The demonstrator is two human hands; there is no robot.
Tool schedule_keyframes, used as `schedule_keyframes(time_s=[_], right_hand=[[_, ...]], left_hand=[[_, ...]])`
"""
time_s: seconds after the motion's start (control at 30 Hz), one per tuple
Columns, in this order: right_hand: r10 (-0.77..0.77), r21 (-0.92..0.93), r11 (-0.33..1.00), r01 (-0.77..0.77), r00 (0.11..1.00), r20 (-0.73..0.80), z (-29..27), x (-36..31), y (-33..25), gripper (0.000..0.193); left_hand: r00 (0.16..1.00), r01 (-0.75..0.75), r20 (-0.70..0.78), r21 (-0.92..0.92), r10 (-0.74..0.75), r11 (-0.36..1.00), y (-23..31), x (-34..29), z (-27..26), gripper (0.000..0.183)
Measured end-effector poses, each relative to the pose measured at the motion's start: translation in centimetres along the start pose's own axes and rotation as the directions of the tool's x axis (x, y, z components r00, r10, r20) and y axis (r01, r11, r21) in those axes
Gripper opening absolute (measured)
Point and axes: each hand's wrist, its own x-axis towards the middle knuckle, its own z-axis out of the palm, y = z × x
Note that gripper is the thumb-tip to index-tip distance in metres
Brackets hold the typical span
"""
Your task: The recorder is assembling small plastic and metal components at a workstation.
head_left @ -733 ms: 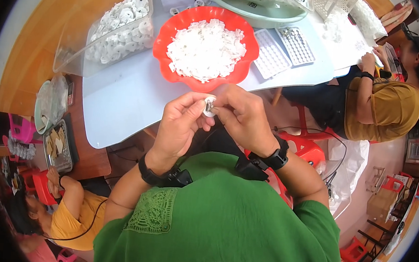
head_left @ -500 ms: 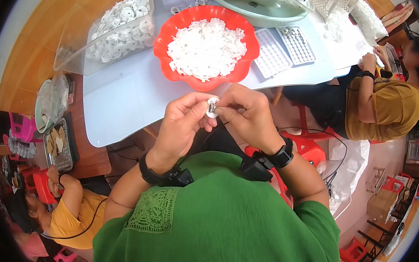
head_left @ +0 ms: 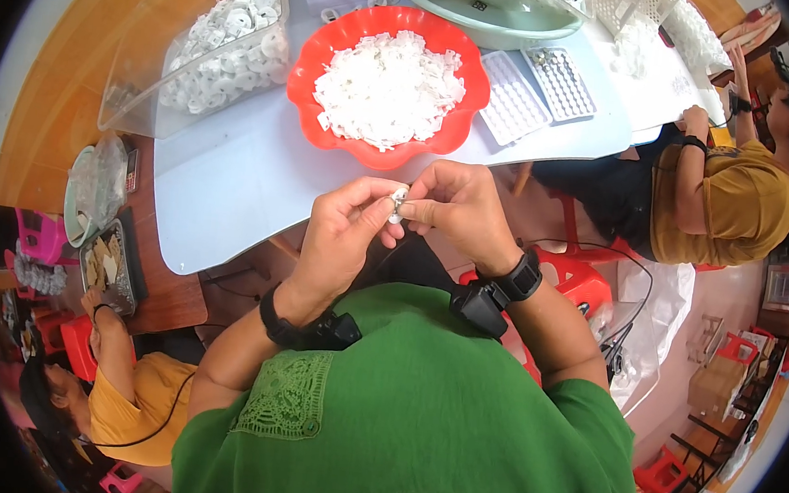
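**Both hands pinch one small part at the surface edge**

Left hand (head_left: pixel 344 233) and right hand (head_left: pixel 458 205) meet fingertip to fingertip, just off the near edge of the pale blue-grey surface (head_left: pixel 232 187). Between them: a small white and grey round part (head_left: pixel 398 202), mostly hidden by the fingers. Left grip is pressed together on it from the left, thumb and forefinger; right grip is pinching it from the right. Its finer shape is too small to tell.

Black straps with small black units on both wrists.

On the surface, just beyond the hands: a scalloped red plastic bowl (head_left: pixel 322 51) heaped with small white pieces. Left of it, a clear plastic bin (head_left: pixel 140 60) holding white round parts. Right of the bowl, two pale gridded trays (head_left: pixel 536 91) side by side.

Other people: one in a mustard shirt (head_left: pixel 731 208) at the far right side of the surface, another in a yellow shirt (head_left: pixel 131 411) at lower left
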Motion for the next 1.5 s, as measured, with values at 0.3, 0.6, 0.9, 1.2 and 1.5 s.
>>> schedule_keyframes(time_s=[0.3,0.6,0.9,1.2,1.5], right_hand=[[-0.582,-0.531,0.687,0.495,0.813,0.004,1.0,-1.5,-0.1,0.01],[-0.754,-0.734,0.318,0.6,0.629,0.188,1.0,-0.6,0.5,0.014],[-0.519,-0.428,0.763,0.484,0.854,0.039,0.5,-0.9,0.0,0.011],[-0.603,-0.473,0.722,0.506,0.795,-0.069,1.2,-1.3,0.0,0.011],[-0.768,-0.679,0.38,0.628,0.623,0.146,0.7,-0.5,-0.4,0.012]], left_hand=[[1.0,0.013,-0.01,-0.194,-0.015,0.981,0.6,-0.2,0.7,0.021],[0.999,-0.007,-0.033,-0.141,0.003,0.99,0.1,-0.4,0.7,0.021],[0.996,-0.083,-0.042,-0.034,0.081,0.996,0.5,-0.2,0.9,0.021],[0.995,-0.096,-0.021,-0.141,0.094,0.985,0.9,-0.3,1.2,0.024],[0.998,-0.058,-0.02,-0.147,0.055,0.987,0.7,-0.4,1.4,0.023]])
